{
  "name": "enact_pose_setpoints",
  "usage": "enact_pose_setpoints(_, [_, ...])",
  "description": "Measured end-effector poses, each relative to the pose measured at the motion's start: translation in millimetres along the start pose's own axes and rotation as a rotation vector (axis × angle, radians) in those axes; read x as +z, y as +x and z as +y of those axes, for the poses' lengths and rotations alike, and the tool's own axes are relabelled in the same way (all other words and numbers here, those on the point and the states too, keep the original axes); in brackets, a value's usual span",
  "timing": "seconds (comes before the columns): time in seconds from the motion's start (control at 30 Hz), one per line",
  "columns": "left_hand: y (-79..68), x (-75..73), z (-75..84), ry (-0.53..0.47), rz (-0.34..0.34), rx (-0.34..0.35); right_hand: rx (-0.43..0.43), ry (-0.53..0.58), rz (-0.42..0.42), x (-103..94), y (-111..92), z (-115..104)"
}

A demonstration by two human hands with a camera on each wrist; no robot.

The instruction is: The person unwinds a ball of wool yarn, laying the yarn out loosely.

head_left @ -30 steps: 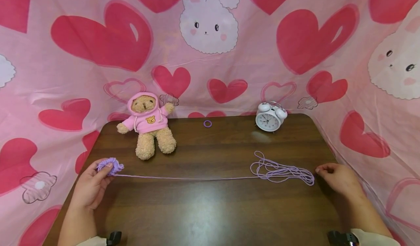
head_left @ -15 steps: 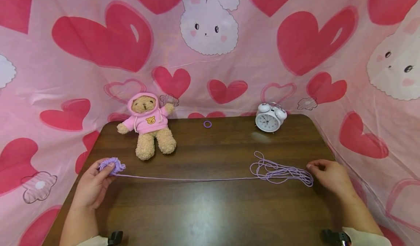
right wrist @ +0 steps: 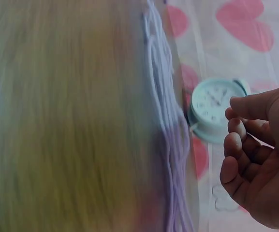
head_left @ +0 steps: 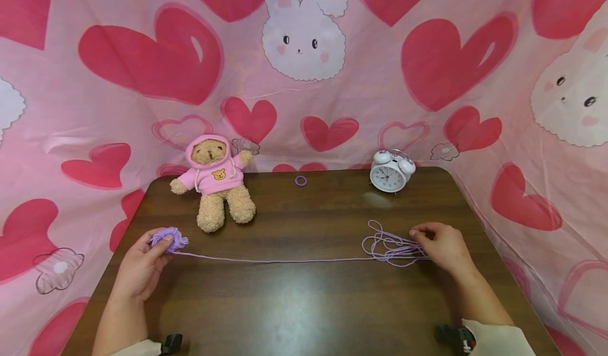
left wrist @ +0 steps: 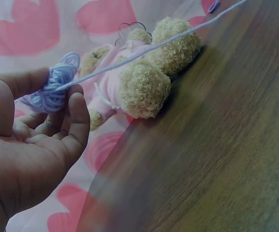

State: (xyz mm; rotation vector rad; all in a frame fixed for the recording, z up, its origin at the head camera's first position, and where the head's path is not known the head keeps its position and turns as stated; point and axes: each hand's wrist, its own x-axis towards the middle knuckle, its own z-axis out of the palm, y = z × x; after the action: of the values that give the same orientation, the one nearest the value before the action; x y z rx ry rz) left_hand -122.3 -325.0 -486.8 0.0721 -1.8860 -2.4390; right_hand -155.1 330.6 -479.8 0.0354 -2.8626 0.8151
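My left hand point(head_left: 142, 266) pinches a small wound bundle of lilac yarn point(head_left: 169, 239) between thumb and fingers at the table's left side; the left wrist view shows the wraps of the bundle point(left wrist: 57, 84). One strand point(head_left: 285, 261) runs from it across to a pile of loose yarn loops point(head_left: 391, 247) on the right. Over the right end of this pile hovers my right hand point(head_left: 444, 245), its fingers loosely bent and holding nothing. In the right wrist view the fingers point(right wrist: 233, 145) stand apart from the long yarn strands point(right wrist: 166, 116).
A teddy bear point(head_left: 218, 179) in a pink hoodie sits at the back left of the dark wooden table point(head_left: 294, 314). A purple ring point(head_left: 301, 180) lies at the back middle, and a white alarm clock point(head_left: 388, 178) stands at the back right. Pink printed cloth point(head_left: 304, 97) surrounds the table.
My right hand has moved left, from beside the loose yarn to over its right end. The left hand, with the yarn bundle, has shifted slightly right.
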Motion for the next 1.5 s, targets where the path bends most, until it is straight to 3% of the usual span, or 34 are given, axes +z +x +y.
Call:
enact_pose_setpoints(0.8, [5.1,11.2,0.2,0.045,-0.003,-0.035,-0.130,0.189,-0.051,62.5,26,-88])
enact_pose_setpoints(0.97, [6.6,15.1,0.2,0.060,-0.002,-0.058,-0.161,0.236,-0.067,77.9,26,-105])
enact_pose_setpoints(1.27, [7.6,23.8,-6.9,0.067,-0.024,-0.041,-0.216,0.273,-0.108,99.8,22,-137])
enact_pose_setpoints(1.5, [9.4,39.3,-14.2,0.125,-0.059,-0.091,-0.266,0.307,-0.129,116.1,18,-156])
